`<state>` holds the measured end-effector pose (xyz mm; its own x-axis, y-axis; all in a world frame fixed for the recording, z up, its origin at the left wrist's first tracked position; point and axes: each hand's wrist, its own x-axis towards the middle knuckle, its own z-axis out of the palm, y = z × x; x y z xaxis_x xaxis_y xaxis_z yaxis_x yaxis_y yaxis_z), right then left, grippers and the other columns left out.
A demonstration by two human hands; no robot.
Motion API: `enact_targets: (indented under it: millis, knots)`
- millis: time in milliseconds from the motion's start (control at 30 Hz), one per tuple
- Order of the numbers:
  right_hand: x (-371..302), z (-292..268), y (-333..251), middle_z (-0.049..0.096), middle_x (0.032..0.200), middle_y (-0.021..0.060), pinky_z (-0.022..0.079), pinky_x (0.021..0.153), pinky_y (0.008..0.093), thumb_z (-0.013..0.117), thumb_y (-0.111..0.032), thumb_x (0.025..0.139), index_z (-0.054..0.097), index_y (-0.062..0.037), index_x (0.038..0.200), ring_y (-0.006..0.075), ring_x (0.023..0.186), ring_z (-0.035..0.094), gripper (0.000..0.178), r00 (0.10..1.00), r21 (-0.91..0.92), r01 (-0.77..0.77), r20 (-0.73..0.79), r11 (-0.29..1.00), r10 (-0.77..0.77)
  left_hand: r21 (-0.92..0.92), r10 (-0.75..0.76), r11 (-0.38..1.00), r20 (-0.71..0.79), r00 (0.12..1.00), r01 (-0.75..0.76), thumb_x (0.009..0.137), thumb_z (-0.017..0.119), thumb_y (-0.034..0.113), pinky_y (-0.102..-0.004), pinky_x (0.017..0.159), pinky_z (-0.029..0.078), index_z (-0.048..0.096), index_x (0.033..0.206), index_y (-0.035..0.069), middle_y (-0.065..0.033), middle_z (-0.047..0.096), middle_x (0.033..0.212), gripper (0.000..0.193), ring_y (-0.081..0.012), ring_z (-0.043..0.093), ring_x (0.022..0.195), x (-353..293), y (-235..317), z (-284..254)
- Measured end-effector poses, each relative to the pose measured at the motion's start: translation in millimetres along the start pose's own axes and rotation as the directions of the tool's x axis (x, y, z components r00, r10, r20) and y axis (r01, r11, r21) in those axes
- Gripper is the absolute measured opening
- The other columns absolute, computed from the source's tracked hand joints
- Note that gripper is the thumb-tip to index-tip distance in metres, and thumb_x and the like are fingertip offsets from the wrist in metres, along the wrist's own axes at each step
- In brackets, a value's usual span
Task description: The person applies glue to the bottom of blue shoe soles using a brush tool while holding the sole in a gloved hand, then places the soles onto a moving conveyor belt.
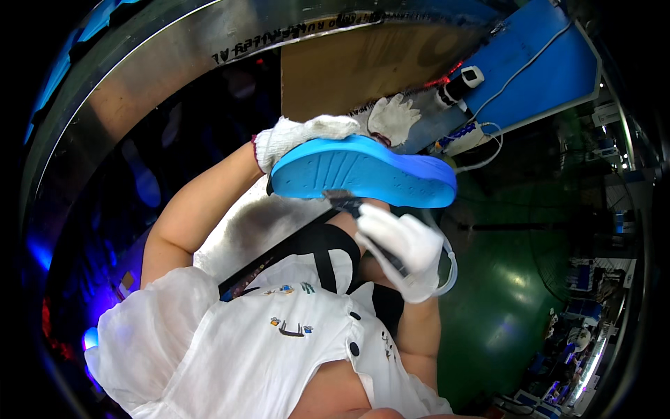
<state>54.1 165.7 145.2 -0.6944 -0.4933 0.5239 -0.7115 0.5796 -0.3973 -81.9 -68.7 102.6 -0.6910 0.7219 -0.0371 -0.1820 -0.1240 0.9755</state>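
Observation:
A blue shoe sole [363, 171] is held up in front of me, its grooved, dotted face turned toward me. My left hand [307, 136], in a white knit glove, grips the sole's upper left edge. In my right hand [405, 248], also white-gloved and smeared by motion, is a dark brush [342, 201] with a black handle. The brush's head is at the sole's lower edge; whether it touches cannot be made out. Some of the left fingers are hidden behind the sole.
Beyond the sole, a loose white glove [394, 120] lies near a brown cardboard sheet [321, 77]. A blue panel [537, 63] with a cable stands at the far right, by a black-and-white device [464, 84]. A curved metal edge [139, 73] borders a dark area with several sole-like shapes.

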Motion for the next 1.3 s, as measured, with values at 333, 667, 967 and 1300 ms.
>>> enact_targets:
  millis: [333, 667, 967, 1300]
  knots:
    - [-5, -21, -8, 0.074, 0.101, 0.0133, 0.05, 0.057, 0.0303, 0.084, -0.002, 0.066, 0.073, -0.0056, 0.098, 0.0235, 0.062, 0.062, 0.034, 0.999, 0.017, 0.029, -0.022, 0.999, -0.029, -0.325, -0.26, 0.92, -0.087, 0.962, 0.22, 0.098, 0.054, 0.052, -0.0336, 0.081, 0.058, 0.061, 0.125, 0.01, -0.0112, 0.067, 0.115, 0.05, -0.0201, 0.067, 0.097, -19, 11, -1]
    - [-17, -7, 7, 0.075, 0.096, 0.0112, 0.051, 0.067, 0.0304, 0.083, -0.004, 0.069, 0.071, -0.003, 0.095, 0.0215, 0.073, 0.064, 0.029, 0.947, 0.36, -0.045, -0.283, 0.932, 0.155, -0.706, 0.292, 0.615, -0.207, 0.934, -0.349, 0.089, 0.045, 0.076, -0.04, 0.082, 0.06, 0.039, 0.145, 0.0, -0.0272, 0.058, 0.122, 0.094, -0.037, 0.062, 0.11, -24, 101, 15]
    - [-29, 21, 23, 0.068, 0.082, 0.0096, 0.048, 0.062, 0.0272, 0.077, 0.003, 0.071, 0.072, 0.0017, 0.096, 0.0168, 0.069, 0.061, 0.025, 0.883, 0.579, -0.152, -0.284, 0.801, 0.374, 0.939, 0.695, 0.333, -0.179, 0.696, -0.091, 0.092, 0.061, 0.016, -0.0395, 0.071, 0.058, 0.067, 0.106, 0.004, -0.0196, 0.067, 0.113, 0.019, -0.0295, 0.071, 0.091, -74, 192, -7]
    - [-33, 38, 23, 0.066, 0.083, 0.0067, 0.043, 0.058, 0.0217, 0.075, 0.003, 0.074, 0.072, 0.003, 0.094, 0.0111, 0.067, 0.059, 0.02, 0.845, 0.656, -0.159, -0.296, 0.738, 0.445, 0.39, 0.716, -0.373, -0.456, 0.529, 0.842, 0.085, 0.065, 0.015, -0.0411, 0.073, 0.055, 0.067, 0.088, 0.001, -0.0213, 0.069, 0.1, 0.014, -0.0343, 0.07, 0.087, -128, 194, -55]
